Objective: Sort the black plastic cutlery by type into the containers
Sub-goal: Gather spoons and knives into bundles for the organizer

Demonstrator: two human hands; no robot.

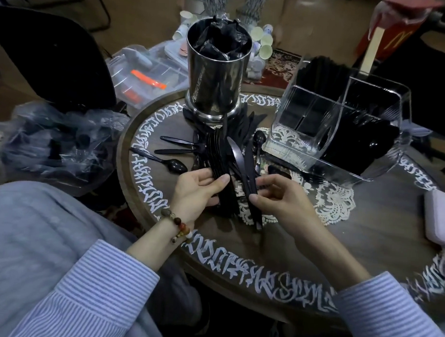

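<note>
The left hand curls its fingers round a bundle of black forks, thumb across the handles; how many pieces the bundle holds is hard to count, since they merge into one dark mass. The right hand pinches a black knife between thumb and fingertips, its lower end jutting below the palm. Loose spoons lie on the round counter to the left, and more cutlery is heaped behind, partly hidden by the steel cylinder, whose contents look like crumpled black wrapping. The clear divided organizer at right holds dark cutlery, its types unreadable through the glare.
</note>
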